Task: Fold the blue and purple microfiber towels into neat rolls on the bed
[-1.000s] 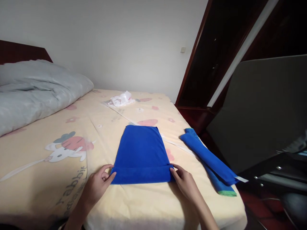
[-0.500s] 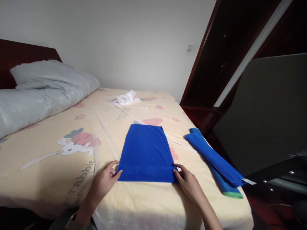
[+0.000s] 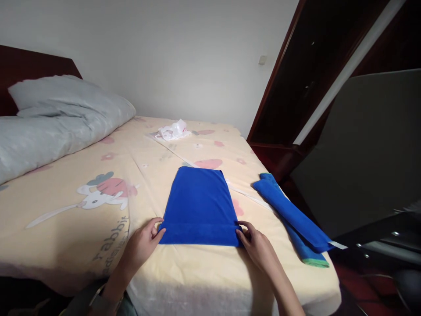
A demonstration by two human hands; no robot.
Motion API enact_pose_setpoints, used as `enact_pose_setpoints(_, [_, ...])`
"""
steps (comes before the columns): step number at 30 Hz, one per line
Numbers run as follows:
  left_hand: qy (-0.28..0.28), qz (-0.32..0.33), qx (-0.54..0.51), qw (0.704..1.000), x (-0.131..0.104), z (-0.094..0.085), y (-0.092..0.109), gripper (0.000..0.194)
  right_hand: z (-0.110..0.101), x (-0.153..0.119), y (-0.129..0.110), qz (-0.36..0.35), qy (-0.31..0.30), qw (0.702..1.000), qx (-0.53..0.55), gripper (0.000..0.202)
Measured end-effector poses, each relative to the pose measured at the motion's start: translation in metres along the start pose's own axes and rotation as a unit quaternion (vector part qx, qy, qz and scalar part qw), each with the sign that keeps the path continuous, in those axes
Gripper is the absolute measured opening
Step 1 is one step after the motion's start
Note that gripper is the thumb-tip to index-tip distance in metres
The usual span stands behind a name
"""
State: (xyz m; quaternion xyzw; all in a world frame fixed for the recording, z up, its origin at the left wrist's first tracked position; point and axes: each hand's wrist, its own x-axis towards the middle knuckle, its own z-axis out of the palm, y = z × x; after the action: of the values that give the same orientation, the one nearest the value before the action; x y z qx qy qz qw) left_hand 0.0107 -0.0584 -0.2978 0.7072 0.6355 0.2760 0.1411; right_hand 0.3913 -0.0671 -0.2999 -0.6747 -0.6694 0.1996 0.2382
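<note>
A blue cloth lies flat on the bed, with a strip folded over along its near edge. My left hand pinches the near left corner of that strip between thumb and fingers. At the near right corner, my right hand pinches the cloth in the same way. To the right, a rolled or narrowly folded blue cloth with a white tag rests across another blue cloth with green ends.
The bed has a cream sheet with rabbit and carrot prints. A grey quilt is heaped at the left. A crumpled white plastic bag sits near the wall. Dark wooden furniture and a grey panel stand at the right.
The view has shifted slightly, so the bed and cloths appear a little higher. Both hands keep their pinch on the near corners; the cloth looks nearly the same.
</note>
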Motion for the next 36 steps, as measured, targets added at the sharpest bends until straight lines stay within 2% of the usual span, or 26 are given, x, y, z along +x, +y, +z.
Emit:
enact_pose_setpoints(2, [0.031, 0.027, 0.03, 0.999, 0.001, -0.002, 0.001, 0.026, -0.001, 0.001, 0.001, -0.022, 0.042, 0.998, -0.052, 0.036])
enact_pose_setpoints(4, [0.085, 0.089, 0.052, 0.991, 0.0, -0.004, 0.006, 0.022, -0.004, 0.001, 0.0, -0.058, 0.102, 0.989, -0.092, 0.034])
enact_pose_setpoints(6, [0.124, 0.159, 0.057, 0.978, -0.001, -0.005, 0.014, 0.021, -0.008, -0.001, -0.005, -0.108, 0.155, 0.978, -0.093, 0.032])
enact_pose_setpoints(7, [0.125, 0.191, 0.059, 0.972, -0.003, -0.005, 0.019, 0.02, -0.009, -0.003, -0.009, -0.136, 0.162, 0.974, -0.079, 0.03])
enact_pose_setpoints(9, [0.086, 0.243, 0.08, 0.963, -0.006, -0.002, 0.028, 0.024, -0.01, -0.007, -0.018, -0.196, 0.119, 0.972, -0.049, 0.031])
enact_pose_setpoints(11, [0.021, 0.283, 0.114, 0.952, -0.009, 0.003, 0.032, 0.037, -0.006, -0.011, -0.026, -0.248, 0.038, 0.967, -0.038, 0.04])
enact_pose_setpoints(12, [-0.008, 0.295, 0.127, 0.947, -0.009, 0.005, 0.033, 0.044, -0.003, -0.012, -0.028, -0.263, 0.007, 0.964, -0.04, 0.046])
enact_pose_setpoints(14, [-0.039, 0.3, 0.137, 0.943, -0.009, 0.01, 0.029, 0.054, 0.003, -0.011, -0.029, -0.266, -0.017, 0.963, -0.046, 0.053])
enact_pose_setpoints(18, [-0.035, 0.281, 0.106, 0.953, -0.003, 0.012, 0.013, 0.059, 0.006, -0.006, -0.019, -0.219, -0.015, 0.975, -0.025, 0.057])
enact_pose_setpoints(21, [-0.031, 0.249, 0.045, 0.967, 0.001, 0.005, 0.003, 0.055, 0.001, -0.003, -0.014, -0.183, -0.01, 0.983, 0.002, 0.051])
enact_pose_setpoints(25, [-0.044, 0.136, -0.061, 0.988, 0.005, -0.004, -0.001, 0.038, -0.004, 0.0, -0.011, -0.125, 0.023, 0.992, 0.016, 0.036])
enact_pose_setpoints(28, [-0.034, 0.046, -0.126, 0.99, 0.007, -0.004, -0.002, 0.029, -0.004, 0.001, -0.01, -0.068, 0.029, 0.995, 0.062, 0.032])
enact_pose_setpoints(32, [0.004, -0.005, -0.199, 0.98, 0.011, 0.005, 0.0, 0.037, 0.001, 0.005, -0.009, 0.012, 0.037, 0.994, 0.105, 0.046])
enact_pose_setpoints(36, [0.03, -0.032, -0.164, 0.985, 0.013, 0.01, 0.003, 0.039, 0.009, 0.01, -0.005, 0.046, 0.061, 0.988, 0.131, 0.051])
